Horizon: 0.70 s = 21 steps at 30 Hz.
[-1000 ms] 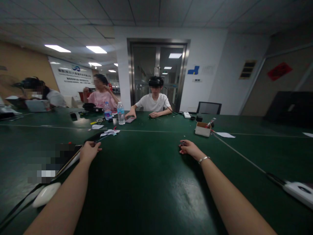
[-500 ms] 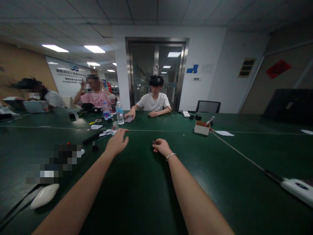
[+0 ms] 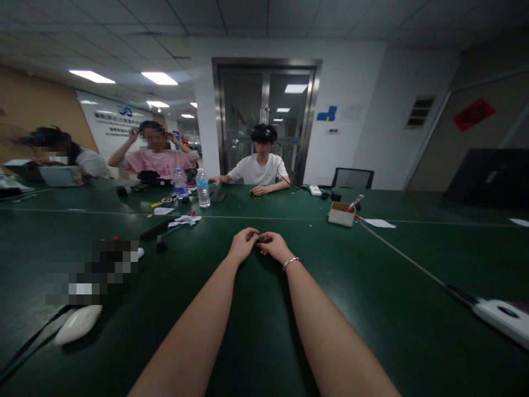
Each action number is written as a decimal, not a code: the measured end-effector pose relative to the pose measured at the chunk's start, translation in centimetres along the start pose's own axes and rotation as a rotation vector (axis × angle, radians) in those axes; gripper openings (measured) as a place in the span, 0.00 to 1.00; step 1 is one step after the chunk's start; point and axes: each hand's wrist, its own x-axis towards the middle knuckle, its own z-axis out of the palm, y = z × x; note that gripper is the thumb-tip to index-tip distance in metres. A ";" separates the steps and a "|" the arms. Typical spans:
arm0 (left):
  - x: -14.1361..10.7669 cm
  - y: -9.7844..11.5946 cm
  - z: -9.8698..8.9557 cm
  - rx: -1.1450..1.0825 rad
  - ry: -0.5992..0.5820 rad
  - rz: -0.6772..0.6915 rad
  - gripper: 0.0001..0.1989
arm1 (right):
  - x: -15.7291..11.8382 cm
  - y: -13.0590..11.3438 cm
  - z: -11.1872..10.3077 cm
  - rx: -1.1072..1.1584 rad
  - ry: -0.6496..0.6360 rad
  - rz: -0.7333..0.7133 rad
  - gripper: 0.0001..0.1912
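Note:
A small dark object sits between my two hands, just above the green table; its shape is too small to make out. My right hand, with a silver bracelet at the wrist, pinches it from the right. From the left, the fingertips of my left hand meet at the object's other side, thumb and fingers pressed in. The fingers partly cover the object.
Two water bottles stand beyond my left hand, near papers. A small box with a cable is at the right. A white power strip lies far right. A person in white sits opposite; two others sit left.
My left hand has moved right and closed at the small dark object. My right hand stays in place with it. The person opposite has drawn one hand back from the flat object beside the bottles.

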 end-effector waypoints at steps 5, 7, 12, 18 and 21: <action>0.2 -1.4 -0.9 -0.214 -0.059 -0.141 0.12 | -0.3 -0.2 -1.1 0.154 -0.073 0.012 0.14; 0.2 -1.4 -1.0 -0.288 -0.071 -0.163 0.14 | -0.4 -0.3 -1.4 0.273 -0.052 0.036 0.15; 0.1 -1.0 -0.9 -0.361 -0.102 -0.190 0.17 | -0.5 -0.5 -1.9 0.444 0.008 0.075 0.09; 0.3 -1.1 -0.8 -0.271 -0.119 -0.185 0.16 | -0.4 -0.3 -2.1 0.402 -0.036 0.078 0.10; 0.4 -1.2 -0.8 -0.256 -0.121 -0.197 0.17 | -0.5 -0.3 -2.2 0.400 -0.045 0.079 0.07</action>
